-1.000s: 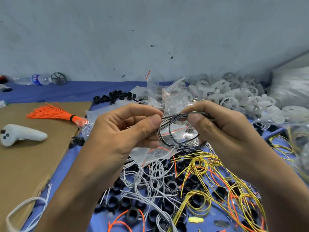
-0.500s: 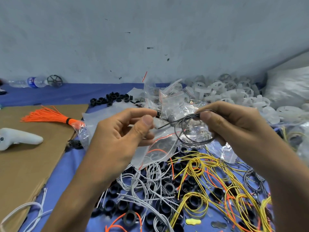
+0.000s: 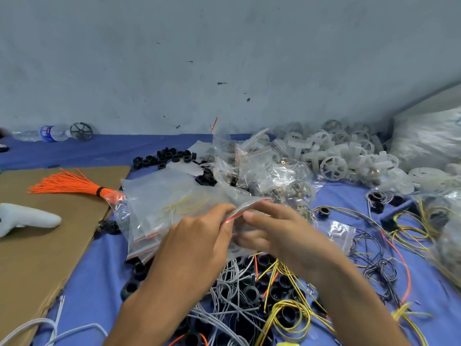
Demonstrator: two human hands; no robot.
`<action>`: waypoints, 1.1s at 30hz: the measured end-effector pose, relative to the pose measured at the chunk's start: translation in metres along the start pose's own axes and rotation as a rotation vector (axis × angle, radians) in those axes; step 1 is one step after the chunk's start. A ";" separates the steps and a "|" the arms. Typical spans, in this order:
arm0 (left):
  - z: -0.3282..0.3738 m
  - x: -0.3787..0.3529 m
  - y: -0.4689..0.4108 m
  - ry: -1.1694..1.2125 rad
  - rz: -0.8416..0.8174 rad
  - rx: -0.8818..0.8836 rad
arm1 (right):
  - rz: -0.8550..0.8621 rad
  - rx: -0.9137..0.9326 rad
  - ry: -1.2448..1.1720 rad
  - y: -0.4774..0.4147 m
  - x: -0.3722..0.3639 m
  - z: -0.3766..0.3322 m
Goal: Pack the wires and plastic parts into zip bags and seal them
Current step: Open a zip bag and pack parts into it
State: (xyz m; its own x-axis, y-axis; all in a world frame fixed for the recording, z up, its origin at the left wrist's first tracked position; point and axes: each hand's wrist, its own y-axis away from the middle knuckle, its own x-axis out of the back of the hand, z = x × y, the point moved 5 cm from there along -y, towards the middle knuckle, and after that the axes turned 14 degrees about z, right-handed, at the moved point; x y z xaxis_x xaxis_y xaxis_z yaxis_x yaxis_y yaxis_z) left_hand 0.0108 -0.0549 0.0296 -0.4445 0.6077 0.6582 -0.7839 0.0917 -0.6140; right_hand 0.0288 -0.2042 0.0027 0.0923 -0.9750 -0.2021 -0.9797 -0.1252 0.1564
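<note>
My left hand [image 3: 199, 236] and my right hand [image 3: 282, 231] meet at the red-striped mouth of a clear zip bag [image 3: 239, 211], just above the blue table. The left hand's fingers pinch the strip from the left; the right hand's thumb and fingers hold it from the right, slightly blurred. The black wire coil is out of sight. A stack of clear zip bags [image 3: 162, 208] lies under the left hand. Below the hands lie grey wires [image 3: 232, 293], yellow wires [image 3: 287, 313] and black plastic rings [image 3: 252, 293] in a tangle.
Filled zip bags [image 3: 254, 166] and white plastic wheels [image 3: 334, 166] are piled at the back. An orange wire bundle [image 3: 69, 183] and a white controller [image 3: 27, 218] lie on cardboard [image 3: 37, 258] at left. Loose wires [image 3: 389, 233] spread at right. A bottle [image 3: 50, 133] lies by the wall.
Both hands dropped from chest height to the table. The black wire coil that the right hand held is no longer visible, and both hands now hold a zip bag's mouth.
</note>
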 end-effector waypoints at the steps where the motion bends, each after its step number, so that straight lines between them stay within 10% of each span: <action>1: 0.000 0.000 0.000 0.017 -0.006 0.002 | -0.051 -0.041 -0.208 -0.003 -0.010 0.005; 3: -0.001 -0.001 0.000 0.033 -0.019 0.017 | -0.098 -0.035 -0.321 -0.005 -0.021 0.012; 9: -0.008 0.005 -0.004 0.082 0.024 0.086 | -0.013 0.220 0.387 0.007 -0.013 -0.001; 16: -0.015 0.018 -0.008 0.135 0.064 0.150 | 0.565 0.446 0.721 -0.021 0.072 -0.042; 26: -0.016 0.018 -0.009 0.125 0.045 0.169 | 0.346 0.179 0.990 -0.146 0.057 -0.012; 33: -0.019 0.026 -0.014 0.135 0.095 0.179 | 0.378 0.490 0.693 -0.076 0.058 -0.079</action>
State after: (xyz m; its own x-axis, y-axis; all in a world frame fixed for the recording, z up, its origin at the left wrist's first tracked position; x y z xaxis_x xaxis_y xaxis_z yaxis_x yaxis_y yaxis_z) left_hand 0.0186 -0.0249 0.0472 -0.4671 0.7079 0.5298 -0.8113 -0.1049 -0.5751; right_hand 0.1229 -0.2653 0.0556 -0.3175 -0.8468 0.4267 -0.9175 0.1607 -0.3638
